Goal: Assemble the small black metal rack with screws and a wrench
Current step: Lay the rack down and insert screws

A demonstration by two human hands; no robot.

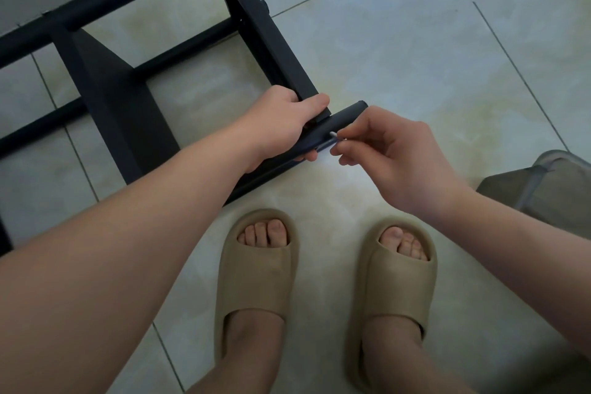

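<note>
The person stands on a pale tiled floor [415, 41]. The feet are nearest, at 6 o'clock, in a tan left slipper [256, 278] and a tan right slipper [396, 285] with the toes pointing toward 12.

Above the slippers the two forearms come in, the left from 8 o'clock and the right from 4 o'clock, and meet near the centre. The left hand [281, 118] has its fingers curled round a black tube [339, 120] where it meets the end of a side piece, with the thumb lying over the top. The tube's long axis runs from 8 o'clock to 2 o'clock, and its capped free end points toward 2. The right hand [393, 153] is just beside the tube. Its thumb and fingers [343, 145] pinch a small pale screw [334, 135] held against the tube's side, though the screw is too small to make out in detail.

Beyond the hands, from the centre toward 10 o'clock, the black rack [108, 86] lies partly built on the floor. Its round rails run parallel to the held tube, and its flat side pieces cross them from 11 to 5 o'clock.

At 3 o'clock a grey translucent object [543, 182] sits at the frame's edge.
</note>
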